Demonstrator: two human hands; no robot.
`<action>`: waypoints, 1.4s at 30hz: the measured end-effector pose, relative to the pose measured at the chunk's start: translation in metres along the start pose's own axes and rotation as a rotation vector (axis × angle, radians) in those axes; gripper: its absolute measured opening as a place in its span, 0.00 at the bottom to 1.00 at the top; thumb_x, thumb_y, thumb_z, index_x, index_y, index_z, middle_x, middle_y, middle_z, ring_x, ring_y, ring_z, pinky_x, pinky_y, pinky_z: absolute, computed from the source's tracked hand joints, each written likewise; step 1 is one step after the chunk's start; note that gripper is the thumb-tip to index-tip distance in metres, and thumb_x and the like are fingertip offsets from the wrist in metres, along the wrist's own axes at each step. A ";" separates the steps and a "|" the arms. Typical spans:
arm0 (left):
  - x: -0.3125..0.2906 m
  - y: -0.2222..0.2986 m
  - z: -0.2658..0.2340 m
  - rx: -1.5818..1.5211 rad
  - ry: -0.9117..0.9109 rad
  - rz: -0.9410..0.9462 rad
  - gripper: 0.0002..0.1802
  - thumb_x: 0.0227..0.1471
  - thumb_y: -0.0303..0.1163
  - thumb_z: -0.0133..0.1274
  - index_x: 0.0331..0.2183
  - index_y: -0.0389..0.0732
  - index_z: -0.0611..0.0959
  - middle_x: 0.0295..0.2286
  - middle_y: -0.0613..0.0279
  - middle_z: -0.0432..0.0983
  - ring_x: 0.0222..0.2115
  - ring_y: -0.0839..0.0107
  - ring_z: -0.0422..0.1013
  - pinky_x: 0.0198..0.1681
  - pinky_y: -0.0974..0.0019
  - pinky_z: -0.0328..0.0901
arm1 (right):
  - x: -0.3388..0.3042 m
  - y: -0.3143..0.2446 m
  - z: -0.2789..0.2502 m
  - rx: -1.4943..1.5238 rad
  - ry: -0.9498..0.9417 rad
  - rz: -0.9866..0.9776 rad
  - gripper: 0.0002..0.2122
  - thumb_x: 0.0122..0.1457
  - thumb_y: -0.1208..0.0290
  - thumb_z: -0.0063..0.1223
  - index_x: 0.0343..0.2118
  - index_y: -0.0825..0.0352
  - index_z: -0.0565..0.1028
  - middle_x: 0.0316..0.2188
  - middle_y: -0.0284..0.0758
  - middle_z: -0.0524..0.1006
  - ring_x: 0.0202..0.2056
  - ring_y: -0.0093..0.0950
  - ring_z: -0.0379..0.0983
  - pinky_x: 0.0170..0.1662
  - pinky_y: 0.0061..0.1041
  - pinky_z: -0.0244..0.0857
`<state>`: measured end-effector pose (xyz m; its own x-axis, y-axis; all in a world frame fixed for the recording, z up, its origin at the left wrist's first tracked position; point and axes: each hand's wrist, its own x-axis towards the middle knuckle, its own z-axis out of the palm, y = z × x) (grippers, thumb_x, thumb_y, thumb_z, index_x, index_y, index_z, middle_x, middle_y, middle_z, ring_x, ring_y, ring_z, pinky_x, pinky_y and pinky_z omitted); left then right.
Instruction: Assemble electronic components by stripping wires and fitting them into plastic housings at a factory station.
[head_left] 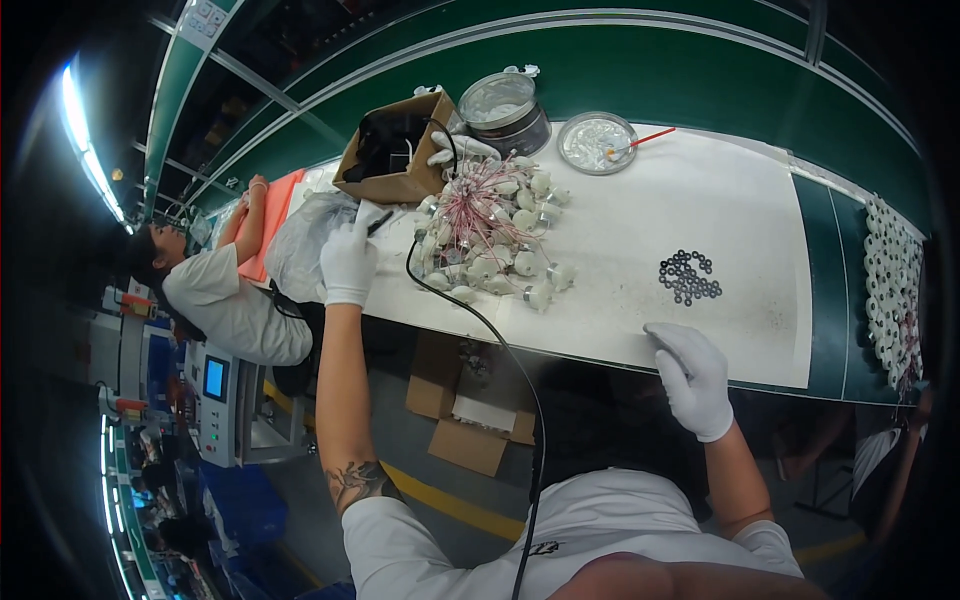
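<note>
My left hand (pixel 347 264), in a white glove, is at the left of the bench with its fingers closed at a slim black pen-like object (pixel 380 222). Beside it lies a heap of small white round parts with metal bands (pixel 490 262) and a bundle of pink wires (pixel 478 205). My right hand (pixel 692 382), also gloved, lies at the bench's front edge, fingers stretched out and thumb apart, holding nothing. Beyond it, a cluster of small dark rings (pixel 688 277) rests on the white sheet (pixel 745 215).
Behind the heap stand a cardboard box (pixel 385 187), a grey tin (pixel 510 130) and a round dish of pale paste (pixel 596 145) with a red stick (pixel 652 137). A black cable (pixel 510 350) crosses the front edge. Another person (pixel 235 300) works at left; more white parts (pixel 890 290) sit far right.
</note>
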<state>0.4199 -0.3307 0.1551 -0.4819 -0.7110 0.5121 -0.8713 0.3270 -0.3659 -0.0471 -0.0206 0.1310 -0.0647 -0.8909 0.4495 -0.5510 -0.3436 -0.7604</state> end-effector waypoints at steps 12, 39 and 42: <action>-0.002 0.135 -0.195 -0.470 0.661 0.257 0.13 0.40 0.21 0.61 0.33 0.43 0.84 0.37 0.59 0.78 0.34 0.60 0.76 0.37 0.56 0.68 | 0.015 -0.013 -0.016 0.140 0.050 -0.049 0.24 0.64 0.66 0.56 0.60 0.74 0.72 0.58 0.52 0.76 0.60 0.48 0.73 0.63 0.39 0.64; 0.061 0.171 -0.061 -1.220 -0.129 -0.365 0.22 0.59 0.25 0.59 0.54 0.30 0.78 0.45 0.56 0.80 0.43 0.72 0.76 0.49 0.70 0.69 | 0.060 -0.008 0.062 0.146 -0.205 0.049 0.30 0.66 0.73 0.50 0.70 0.72 0.60 0.52 0.48 0.76 0.52 0.43 0.74 0.59 0.38 0.66; 0.066 0.168 -0.042 -1.515 0.001 -0.611 0.12 0.67 0.30 0.56 0.47 0.31 0.82 0.39 0.62 0.81 0.38 0.79 0.73 0.44 0.73 0.68 | 0.059 0.002 0.087 -0.055 -0.220 -0.093 0.31 0.64 0.67 0.60 0.68 0.70 0.62 0.51 0.49 0.75 0.50 0.48 0.71 0.56 0.42 0.65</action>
<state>0.2376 -0.2960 0.1602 -0.0503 -0.9566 0.2870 -0.2110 0.2910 0.9332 0.0203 -0.0996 0.1149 0.1679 -0.9017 0.3984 -0.5914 -0.4155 -0.6911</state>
